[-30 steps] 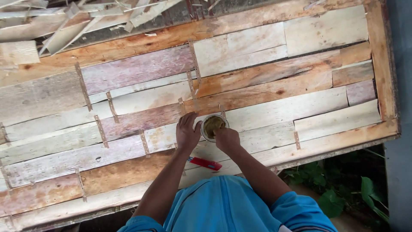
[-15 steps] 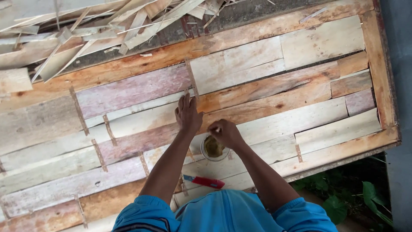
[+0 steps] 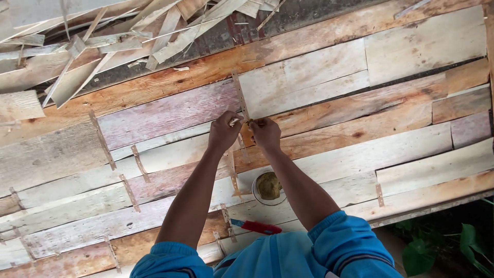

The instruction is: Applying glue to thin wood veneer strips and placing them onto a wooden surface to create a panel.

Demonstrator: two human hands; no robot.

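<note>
Both my hands meet over a seam in a large panel of mixed wooden planks (image 3: 319, 67). My left hand (image 3: 223, 133) pinches a small pale sliver by a thin vertical wood strip (image 3: 240, 95). Touching it fingertip to fingertip, my right hand (image 3: 266, 135) pinches a bit of yellow-brown filler against the seam. Just below my hands, between my forearms, a small white bowl of the same yellow-brown filler (image 3: 267, 186) sits on the planks. Nearer me lies a red-handled tool with a blue end (image 3: 257, 226).
Thin strips (image 3: 138, 162) bridge several plank joints on the left half. A heap of scrap wood slats (image 3: 103, 36) lies beyond the panel's far edge. Green leaves (image 3: 453, 247) show past the near right corner.
My hands have left the bowl and moved away from me to the seam higher on the panel. The right hand, which was at the bowl, now presses filler there.
</note>
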